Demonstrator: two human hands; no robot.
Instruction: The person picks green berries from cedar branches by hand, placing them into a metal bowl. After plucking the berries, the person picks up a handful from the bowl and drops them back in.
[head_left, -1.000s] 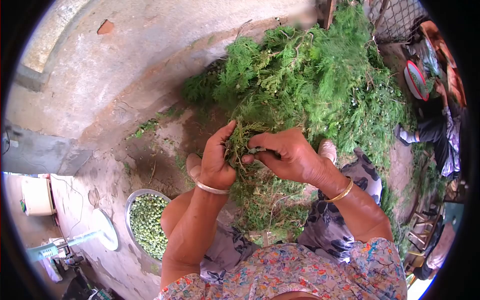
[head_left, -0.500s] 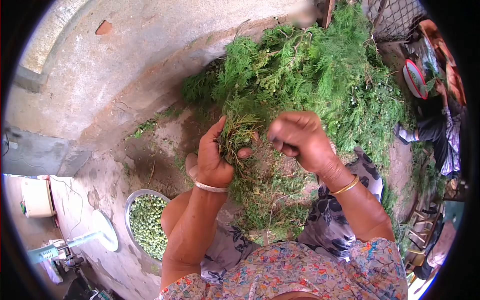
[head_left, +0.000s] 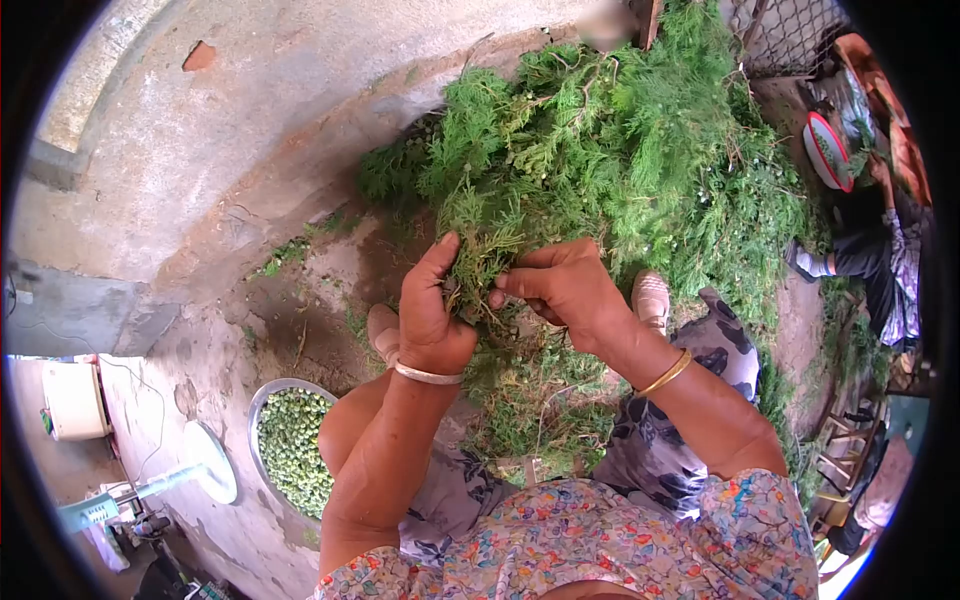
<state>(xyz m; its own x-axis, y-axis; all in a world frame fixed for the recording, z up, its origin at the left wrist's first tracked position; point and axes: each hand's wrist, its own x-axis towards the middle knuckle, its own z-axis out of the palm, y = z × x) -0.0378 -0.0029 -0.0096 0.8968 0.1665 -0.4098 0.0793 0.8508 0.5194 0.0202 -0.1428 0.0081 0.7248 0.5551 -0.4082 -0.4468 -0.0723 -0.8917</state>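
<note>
My left hand (head_left: 437,315) is closed round a leafy cypress sprig (head_left: 478,262), its thumb pointing up along the stems. From the right, my right hand (head_left: 565,295) meets the sprig with thumb and forefinger pinched at its edge. Whatever small piece sits between those fingertips is too small to make out. A large pile of cut cypress branches (head_left: 650,150) lies just beyond both hands. By my left knee, a metal basin (head_left: 255,440) holds many small green cones (head_left: 292,445).
Loose clippings (head_left: 545,410) cover the ground between my feet. A pedestal fan (head_left: 208,462) stands at the lower left. At the far right another person (head_left: 890,270) sits by a red-rimmed white basin (head_left: 847,180). A concrete wall (head_left: 250,120) runs along the upper left.
My right hand has moved left and slightly down, from apart in the air to pinching at the sprig. My left hand has kept its hold, and the sprig is turned slightly.
</note>
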